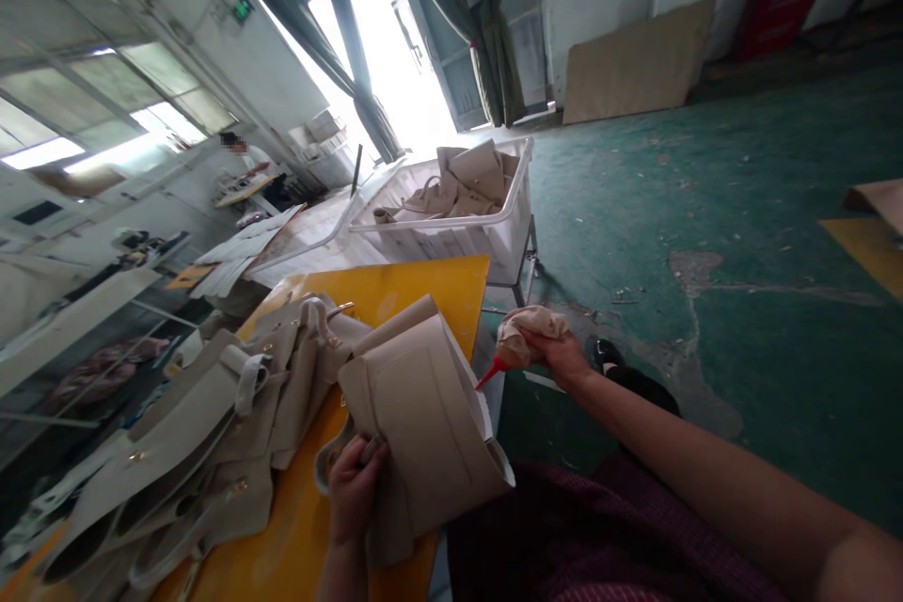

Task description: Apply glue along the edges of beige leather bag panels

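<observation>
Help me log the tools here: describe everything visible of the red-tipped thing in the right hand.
The squeeze applicator is a small rounded body wrapped in stained beige cloth, with a thin red nozzle pointing down and left. The right hand grips it in the air, beyond the yellow table edge. Its tip comes close to the beige bag panel held by the left hand; contact cannot be told.

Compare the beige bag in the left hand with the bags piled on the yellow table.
The held bag is gripped by the left hand and stands up at the edge of the yellow table; the piled bags lie slumped, untouched. The held bag's open end faces the red-nozzled bottle in the right hand; the piled bags show straps and metal fittings. Both are beige.
</observation>
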`<state>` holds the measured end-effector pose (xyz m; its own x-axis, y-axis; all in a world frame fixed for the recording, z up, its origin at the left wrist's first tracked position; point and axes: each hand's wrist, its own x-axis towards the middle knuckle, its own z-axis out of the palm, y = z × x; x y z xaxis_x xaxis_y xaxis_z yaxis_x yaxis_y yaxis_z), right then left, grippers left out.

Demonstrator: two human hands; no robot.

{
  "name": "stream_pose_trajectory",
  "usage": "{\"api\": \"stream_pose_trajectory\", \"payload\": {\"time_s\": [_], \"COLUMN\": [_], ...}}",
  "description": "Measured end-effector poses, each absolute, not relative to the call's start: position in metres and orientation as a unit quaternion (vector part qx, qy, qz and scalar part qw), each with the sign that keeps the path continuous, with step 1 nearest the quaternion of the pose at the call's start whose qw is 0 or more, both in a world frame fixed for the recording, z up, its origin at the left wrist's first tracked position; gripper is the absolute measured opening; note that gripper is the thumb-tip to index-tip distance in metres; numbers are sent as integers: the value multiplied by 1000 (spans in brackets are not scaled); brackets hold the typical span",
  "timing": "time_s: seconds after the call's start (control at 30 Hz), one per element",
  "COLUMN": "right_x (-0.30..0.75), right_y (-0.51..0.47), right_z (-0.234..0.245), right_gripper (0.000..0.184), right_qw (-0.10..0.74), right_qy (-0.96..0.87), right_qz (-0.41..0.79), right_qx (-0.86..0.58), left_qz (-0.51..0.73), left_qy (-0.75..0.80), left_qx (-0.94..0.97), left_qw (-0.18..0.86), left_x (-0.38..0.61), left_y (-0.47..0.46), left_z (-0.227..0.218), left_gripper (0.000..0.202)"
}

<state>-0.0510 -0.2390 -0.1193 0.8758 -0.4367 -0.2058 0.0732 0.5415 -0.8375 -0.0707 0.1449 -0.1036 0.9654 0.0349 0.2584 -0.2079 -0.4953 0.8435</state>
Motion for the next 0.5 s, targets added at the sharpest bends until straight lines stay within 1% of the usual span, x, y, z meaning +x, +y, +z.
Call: {"api": "stream_pose_trajectory", "payload": {"time_s": [0.2,0.33,0.5], "right_x": [-73,-86,-93], "right_y": [-245,-247,-244], "right_z": [-122,-121,-110], "right_gripper": [57,62,69], "right_qw": [857,861,861], "right_qy": [268,267,299], "right_qz": [-102,-88,-105], "right_qx": [-428,-425,-399], "left_qz": [136,134,141], "left_qy": [-73,-86,-75], "left_qx": [860,862,864], "left_qw": [487,481,477], "left_x": [-70,-69,-69], "left_y": [145,145,146], "left_z": [-103,-104,-107], "left_gripper": [44,46,50]}}
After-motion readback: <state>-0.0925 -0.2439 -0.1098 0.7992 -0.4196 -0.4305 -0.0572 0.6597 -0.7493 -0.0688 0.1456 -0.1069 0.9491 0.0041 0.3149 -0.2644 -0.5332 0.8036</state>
